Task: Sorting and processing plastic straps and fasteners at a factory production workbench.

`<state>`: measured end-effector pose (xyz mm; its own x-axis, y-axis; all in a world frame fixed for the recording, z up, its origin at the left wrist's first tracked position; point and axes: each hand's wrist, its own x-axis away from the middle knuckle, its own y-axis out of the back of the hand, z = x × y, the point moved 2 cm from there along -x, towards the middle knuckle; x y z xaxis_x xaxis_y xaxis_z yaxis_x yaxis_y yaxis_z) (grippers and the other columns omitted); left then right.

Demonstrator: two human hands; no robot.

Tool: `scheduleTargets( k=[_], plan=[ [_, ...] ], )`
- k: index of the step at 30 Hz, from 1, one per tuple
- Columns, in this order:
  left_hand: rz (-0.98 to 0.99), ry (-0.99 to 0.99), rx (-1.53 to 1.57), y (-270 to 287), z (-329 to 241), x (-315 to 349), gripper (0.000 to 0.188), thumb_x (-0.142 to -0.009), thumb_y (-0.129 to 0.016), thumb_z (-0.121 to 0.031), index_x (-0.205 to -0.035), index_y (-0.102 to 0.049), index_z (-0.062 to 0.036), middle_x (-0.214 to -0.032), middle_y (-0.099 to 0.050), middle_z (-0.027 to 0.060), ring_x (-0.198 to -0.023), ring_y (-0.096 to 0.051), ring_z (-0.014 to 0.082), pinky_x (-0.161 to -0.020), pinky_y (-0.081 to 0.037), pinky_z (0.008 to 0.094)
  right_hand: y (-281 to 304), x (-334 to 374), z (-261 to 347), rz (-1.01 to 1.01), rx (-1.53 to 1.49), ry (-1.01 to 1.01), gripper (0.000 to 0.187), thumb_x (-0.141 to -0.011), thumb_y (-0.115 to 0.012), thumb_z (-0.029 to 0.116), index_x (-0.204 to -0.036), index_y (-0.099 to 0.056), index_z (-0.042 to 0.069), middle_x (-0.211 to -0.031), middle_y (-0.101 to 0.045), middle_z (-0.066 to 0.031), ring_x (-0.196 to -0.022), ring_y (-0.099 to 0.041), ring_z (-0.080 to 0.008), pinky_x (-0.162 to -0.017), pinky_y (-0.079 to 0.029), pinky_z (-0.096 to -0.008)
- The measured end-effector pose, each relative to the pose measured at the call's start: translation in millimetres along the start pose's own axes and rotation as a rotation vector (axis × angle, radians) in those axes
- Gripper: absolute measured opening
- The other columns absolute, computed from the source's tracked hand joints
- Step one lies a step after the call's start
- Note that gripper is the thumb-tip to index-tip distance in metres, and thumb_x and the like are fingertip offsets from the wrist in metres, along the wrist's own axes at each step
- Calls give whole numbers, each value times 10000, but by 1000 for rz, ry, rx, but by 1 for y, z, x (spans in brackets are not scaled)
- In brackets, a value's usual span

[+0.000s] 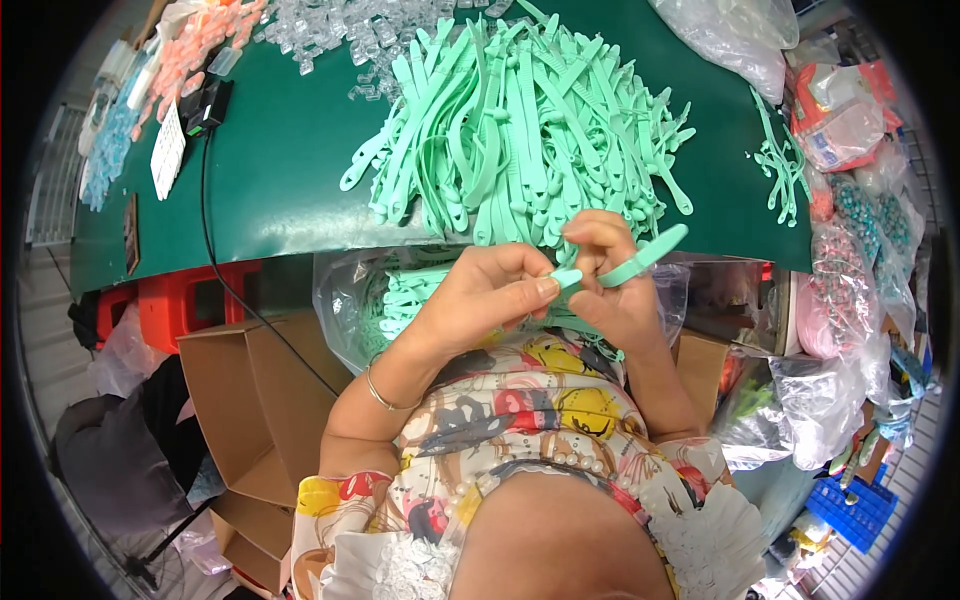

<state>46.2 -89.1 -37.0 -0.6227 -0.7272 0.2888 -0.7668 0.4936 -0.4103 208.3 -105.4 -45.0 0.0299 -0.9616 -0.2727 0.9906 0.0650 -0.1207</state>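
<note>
Between my two hands, just off the table's near edge, is a mint-green plastic strap [648,256]. My left hand [490,295] pinches one end of it between thumb and forefinger. The fingers of my right hand [615,285] are curled around its middle, and the rounded free end sticks out to the right. A large heap of similar mint-green straps [530,130] lies on the green table [290,190] right beyond my hands. More straps [405,300] sit in a clear plastic bag [345,310] below the table edge, partly hidden by my arms.
Clear small plastic pieces [340,35] and orange pieces [195,55] lie at the far left of the table. A black cable [207,220] hangs over the edge. An open cardboard box [250,400] stands at left. A few green scraps [780,165] and filled bags [840,290] are at right.
</note>
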Motion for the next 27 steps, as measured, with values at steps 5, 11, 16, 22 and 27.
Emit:
scheduleTargets(
  k=[5, 11, 16, 22, 27],
  plan=[
    [-48, -49, -146, 0, -9, 4, 244, -884, -485, -222, -895, -582, 2, -640, -501, -12, -555, -392, 43, -482, -302, 179, 10, 7, 0, 120, 54, -220, 196, -734, -653, 27, -893, -540, 21, -743, -511, 19, -620, -423, -19, -557, -346, -173],
    [-74, -153, -132, 15, -11, 10, 243, -884, -495, -202, -971, -572, 12, -679, -488, -15, -580, -384, 49, -495, -306, 186, 18, 10, -4, 57, -152, -203, 205, -744, -640, -12, -900, -507, -9, -751, -521, 2, -622, -453, -22, -525, -355, -159],
    [-113, -231, 297, 13, 0, 5, 157, -844, -544, -126, -951, -576, -16, -742, -541, 3, -648, -479, 73, -589, -390, 217, 18, 13, -5, 120, -32, -252, 198, -747, -655, 22, -898, -527, 5, -739, -508, 18, -625, -426, -11, -531, -341, -162],
    [-106, -308, 718, 7, 10, -7, 144, -842, -554, -135, -952, -538, -44, -822, -572, 26, -725, -523, 114, -660, -433, 264, 7, 12, 0, 282, 122, -263, 219, -814, -586, 94, -987, -531, -28, -756, -527, -9, -631, -467, -69, -567, -387, -213],
    [14, -278, 569, 8, -15, -4, 171, -887, -491, -218, -951, -495, -59, -782, -547, 44, -703, -514, 127, -659, -431, 277, -2, 4, -1, 332, 201, -182, 257, -890, -451, 156, -1025, -505, -55, -858, -575, -119, -720, -566, -170, -658, -446, -283]
  ],
)
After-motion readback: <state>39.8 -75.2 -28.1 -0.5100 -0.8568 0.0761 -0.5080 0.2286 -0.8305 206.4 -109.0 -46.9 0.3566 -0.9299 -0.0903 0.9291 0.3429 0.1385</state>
